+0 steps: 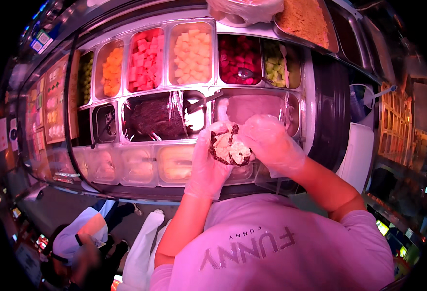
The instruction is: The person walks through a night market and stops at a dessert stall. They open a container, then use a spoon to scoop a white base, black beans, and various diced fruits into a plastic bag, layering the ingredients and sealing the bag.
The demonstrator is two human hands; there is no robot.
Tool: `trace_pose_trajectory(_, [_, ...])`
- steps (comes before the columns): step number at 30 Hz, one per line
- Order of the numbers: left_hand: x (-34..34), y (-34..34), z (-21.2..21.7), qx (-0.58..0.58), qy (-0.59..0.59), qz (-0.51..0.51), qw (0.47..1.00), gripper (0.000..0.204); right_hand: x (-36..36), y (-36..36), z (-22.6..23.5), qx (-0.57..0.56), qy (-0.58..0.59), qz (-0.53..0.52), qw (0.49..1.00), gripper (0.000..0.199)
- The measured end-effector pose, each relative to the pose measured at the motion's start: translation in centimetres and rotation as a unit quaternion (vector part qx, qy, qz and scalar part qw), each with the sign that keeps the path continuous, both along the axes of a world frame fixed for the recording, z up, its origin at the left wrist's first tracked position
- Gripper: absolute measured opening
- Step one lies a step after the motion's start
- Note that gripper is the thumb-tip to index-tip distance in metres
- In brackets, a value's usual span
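Over the front half of the counter my left hand (205, 167), in a thin clear glove, is curled around a dark, sticky, rice-like patty (218, 154). Its cupped middle holds a pale tan filling (223, 144) and a whiter crumbly lump (239, 152). From the right, my gloved right hand (272, 144) has its bent fingers pressed against the patty's edge; its fingertips are partly hidden. Just behind the hands is a metal tray of smooth pinkish paste (253, 107). A tray of dark, sticky mass (150, 115) under plastic film lies to the left, with a dark-handled utensil (205, 102) beside it.
Along the back stand tubs of cubed orange fruit (111, 72), red fruit (146, 58), pale yellow fruit (192, 53), dark red fruit (240, 56) and green fruit (275, 65). A tray of brown crumbs (303, 22) sits back right. Lidded clear containers (138, 167) line the front. People (85, 233) are beyond the counter's lower left.
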State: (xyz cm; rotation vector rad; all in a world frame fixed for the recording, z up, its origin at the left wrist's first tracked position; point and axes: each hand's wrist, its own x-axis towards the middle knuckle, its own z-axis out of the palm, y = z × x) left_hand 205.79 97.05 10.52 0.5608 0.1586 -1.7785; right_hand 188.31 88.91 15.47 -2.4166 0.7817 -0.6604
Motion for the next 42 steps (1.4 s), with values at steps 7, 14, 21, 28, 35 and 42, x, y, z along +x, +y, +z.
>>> trace_pose_trajectory(7, [0.1,-3.4,-0.7,-0.019,0.004,-0.032,0.999,0.069,-3.6,-6.1,-1.1,0.097,-0.079,-0.160,0.979,0.010])
trace_pose_trajectory(14, [-0.8,-5.8,-0.3,0.021,0.056,-0.047,0.997,0.068,-10.4,-21.9,-13.8,0.183,0.309,-0.240,0.902,0.026])
trace_pose_trajectory(21, [-0.9,-7.6,-0.5,0.021,0.088,-0.038,0.995,0.084,-6.7,-20.9,-19.8,0.117,0.401,-0.212,0.883,0.026])
trace_pose_trajectory(28, [-0.6,-8.0,-1.1,0.038,0.064,-0.046,0.996,0.076,-9.9,-20.4,-19.6,0.152,0.421,-0.182,0.876,0.018])
trace_pose_trajectory(35, [-1.2,-8.2,-0.6,0.056,0.051,-0.034,0.997,0.074,-9.7,-20.8,-20.9,0.168,0.378,-0.290,0.863,0.021])
trace_pose_trajectory(42, [-1.1,-7.2,-0.5,0.052,0.047,-0.044,0.997,0.076,-9.7,-20.7,-20.5,0.115,0.353,-0.257,0.892,0.021])
